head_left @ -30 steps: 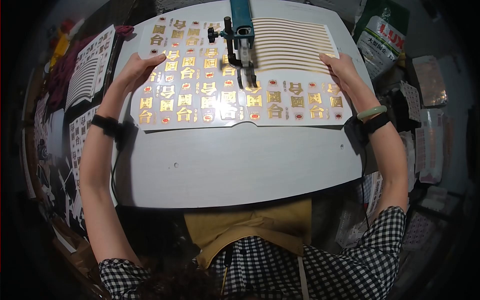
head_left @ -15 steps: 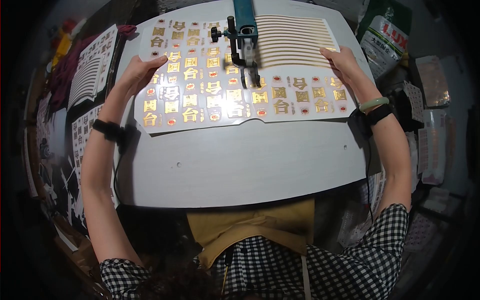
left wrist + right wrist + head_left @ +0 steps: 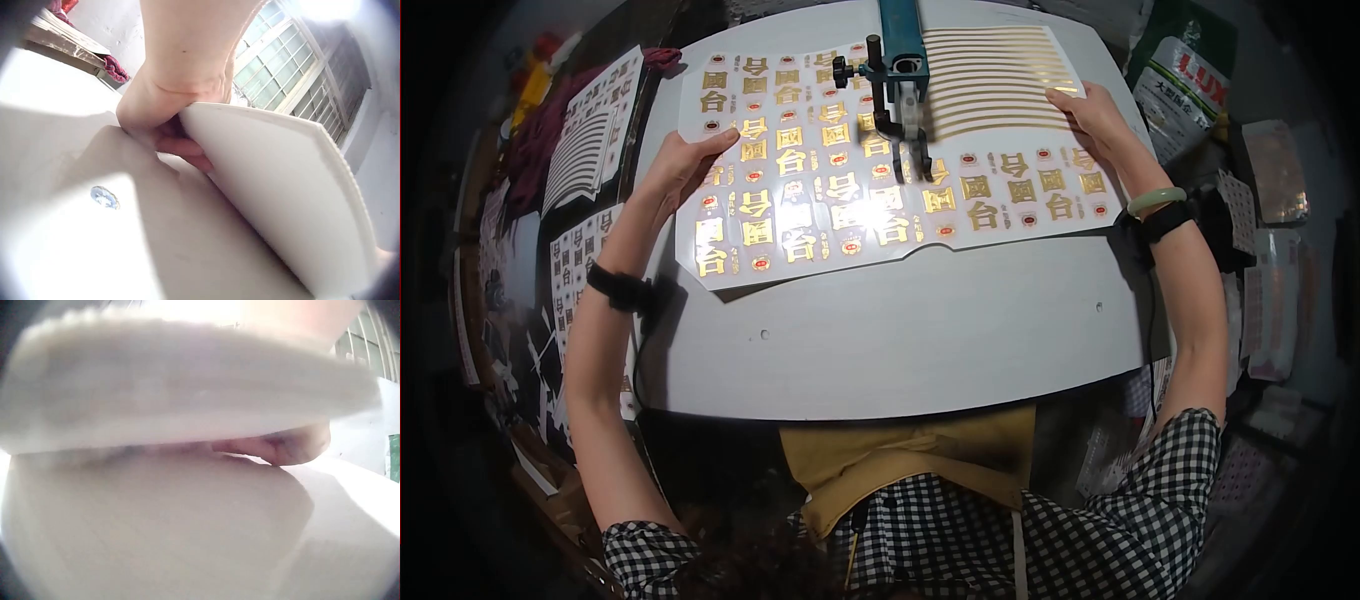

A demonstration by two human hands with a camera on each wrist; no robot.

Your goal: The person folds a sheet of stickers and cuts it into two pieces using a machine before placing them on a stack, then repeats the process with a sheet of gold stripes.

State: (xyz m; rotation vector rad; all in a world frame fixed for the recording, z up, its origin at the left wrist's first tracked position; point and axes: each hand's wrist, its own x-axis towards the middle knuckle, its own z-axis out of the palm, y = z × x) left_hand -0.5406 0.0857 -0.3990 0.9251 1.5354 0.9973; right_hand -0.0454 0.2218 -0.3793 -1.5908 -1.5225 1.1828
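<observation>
A large white printed sheet [image 3: 840, 185] bears gold characters, small red seals and a block of gold stripes at its far right. It lies tilted over a white table [image 3: 940, 350], its front left part lifted off the surface. My left hand [image 3: 680, 165] grips the left edge, thumb on top; in the left wrist view its curled fingers [image 3: 187, 150] tuck under the sheet [image 3: 281, 181]. At the right edge my right hand [image 3: 1100, 120] holds the sheet with thumb on top, and fingers [image 3: 294, 444] show below the sheet in the right wrist view.
A teal machine arm [image 3: 900, 45] with a dark clamp-like head [image 3: 912, 165] reaches over the sheet's middle. More printed sheets [image 3: 585, 155] lie on the left. A green-and-white bag [image 3: 1180, 80] and clear packets [image 3: 1270, 170] stand at the right.
The sheet has turned slightly: its left side has come nearer to me and its right side has moved a little away. Both hands keep their grip and move with it.
</observation>
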